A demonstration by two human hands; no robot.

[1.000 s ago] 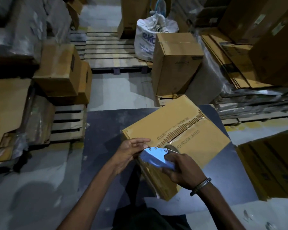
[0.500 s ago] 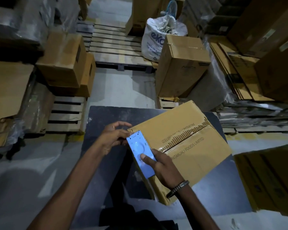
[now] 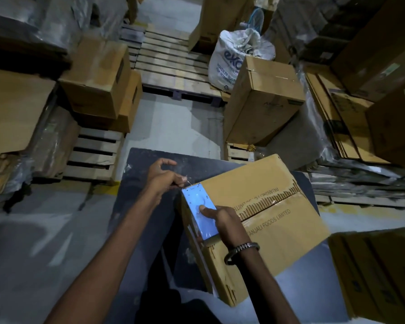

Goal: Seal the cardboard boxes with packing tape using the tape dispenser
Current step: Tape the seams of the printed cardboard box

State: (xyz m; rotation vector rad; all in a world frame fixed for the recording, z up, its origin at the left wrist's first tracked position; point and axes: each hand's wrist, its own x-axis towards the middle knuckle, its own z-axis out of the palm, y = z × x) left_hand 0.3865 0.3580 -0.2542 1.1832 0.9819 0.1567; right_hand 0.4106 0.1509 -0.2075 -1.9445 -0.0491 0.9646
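Down in the lower middle of the frame sits the cardboard box (image 3: 262, 220), resting at an angle on a dark table (image 3: 150, 164), with its top seam already covered by shiny tape. Right hand (image 3: 222, 220) is wrapped around the tape dispenser (image 3: 200, 212) (light blue, kinda glowing in this dim light), thumb laid across its flat face, and the dispenser lies along the box's left edge near the upper left corner. There's a metal bracelet (image 3: 241, 250) on that wrist.

Left hand (image 3: 164, 177) is just left of the dispenser's far end, over the table, fingers curled with thumb and fingertips pinched together. It looks like it's pinching a thin bit of tape by the dispenser's tip, but honestly it's too small and dim to be sure.

Around it: a tall closed carton (image 3: 262, 99) on a pallet in the upper right of center, a white woven sack (image 3: 234, 59) behind that, a bare wooden pallet (image 3: 171, 64) at upper middle, stacked boxes (image 3: 98, 83) at upper left, and flattened cardboard (image 3: 332, 118) at the right.
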